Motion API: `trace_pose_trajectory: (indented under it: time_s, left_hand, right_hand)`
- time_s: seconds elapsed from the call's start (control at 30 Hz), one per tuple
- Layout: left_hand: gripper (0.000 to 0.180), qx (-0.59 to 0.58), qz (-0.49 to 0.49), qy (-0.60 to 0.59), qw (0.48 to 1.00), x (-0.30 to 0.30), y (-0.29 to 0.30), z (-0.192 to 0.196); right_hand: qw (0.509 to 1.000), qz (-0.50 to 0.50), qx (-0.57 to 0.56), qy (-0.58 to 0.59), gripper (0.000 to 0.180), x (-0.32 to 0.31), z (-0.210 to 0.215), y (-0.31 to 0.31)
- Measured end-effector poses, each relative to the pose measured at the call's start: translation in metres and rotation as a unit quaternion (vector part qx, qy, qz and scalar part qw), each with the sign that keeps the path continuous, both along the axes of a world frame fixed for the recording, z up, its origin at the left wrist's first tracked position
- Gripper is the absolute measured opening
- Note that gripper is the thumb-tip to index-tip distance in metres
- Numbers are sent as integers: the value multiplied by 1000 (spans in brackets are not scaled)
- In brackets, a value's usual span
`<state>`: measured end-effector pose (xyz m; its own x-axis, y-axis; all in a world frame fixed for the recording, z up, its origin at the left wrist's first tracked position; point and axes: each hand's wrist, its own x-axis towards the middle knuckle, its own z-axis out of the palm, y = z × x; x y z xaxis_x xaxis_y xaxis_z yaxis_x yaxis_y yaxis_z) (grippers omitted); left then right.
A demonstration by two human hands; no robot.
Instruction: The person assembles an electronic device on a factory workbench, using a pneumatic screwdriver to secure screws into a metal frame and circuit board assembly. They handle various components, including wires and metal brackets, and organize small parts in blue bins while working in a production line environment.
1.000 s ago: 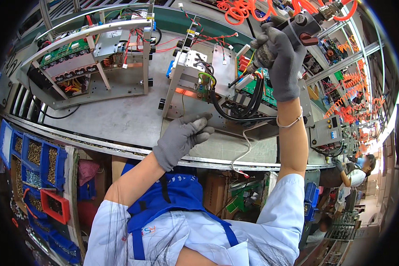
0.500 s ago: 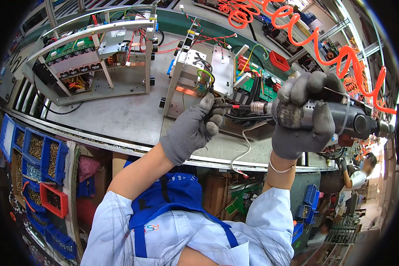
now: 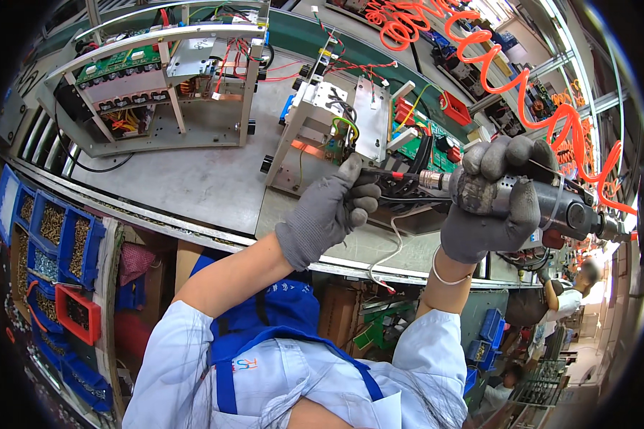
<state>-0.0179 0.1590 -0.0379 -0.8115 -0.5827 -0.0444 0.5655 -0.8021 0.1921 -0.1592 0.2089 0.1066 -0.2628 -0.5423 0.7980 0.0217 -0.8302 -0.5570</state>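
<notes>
In grey gloves, my right hand (image 3: 479, 232) is wrapped round the body of a black air screwdriver (image 3: 562, 207). The tool lies nearly level, with its slim dark bit (image 3: 401, 175), marked by a red band, pointing left. At the bit's far end my left hand (image 3: 325, 214) is closed, thumb and fingers pinched together. Whatever small piece they hold is hidden by the glove. Both hands are in front of an open metal electronics unit (image 3: 315, 125) with a green circuit board (image 3: 416, 146), a yellow-green wire and black cables.
A second open unit (image 3: 179, 121) stands left on the metal bench (image 3: 207, 182). Blue bins (image 3: 54, 229) of screws and a red bin (image 3: 79, 314) are lower left. An orange coiled hose (image 3: 515, 86) hangs at right. A white cable (image 3: 392, 257) crosses the bench edge. Other people work far right.
The bench and units have shifted slightly right in the picture. My left hand is a little further right; both hands keep their grip, and the bit still meets my left fingers.
</notes>
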Motion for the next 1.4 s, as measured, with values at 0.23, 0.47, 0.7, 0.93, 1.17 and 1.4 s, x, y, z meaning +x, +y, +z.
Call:
trace_pose_trajectory:
  time_s: [0.23, 0.47, 0.7, 0.93, 1.17, 1.4]
  left_hand:
    - [30, 4, 43, -141, 989, 0, 2, -10]
    - [23, -81, 2, -115, 990, -11, -20, -37]
    - [26, -112, -32, -112, 987, -10, -14, -31]
    - [26, -89, -24, -106, 990, -6, -16, -34]
    - [33, 99, 60, -53, 992, 30, -33, -79]
    - [33, -98, 221, -429, 870, 49, -35, -99]
  right_hand:
    - [997, -80, 16, -8, 31, 2, 3, -43]
    - [991, -82, 106, 26, 27, 8, -4, -80]
    - [983, -102, 146, 48, 31, 16, 7, -100]
    - [973, -97, 190, 90, 30, 10, 11, -120]
    - [977, -103, 173, 63, 28, 5, 9, -121]
    - [978, -90, 167, 91, 30, 1, 7, -124]
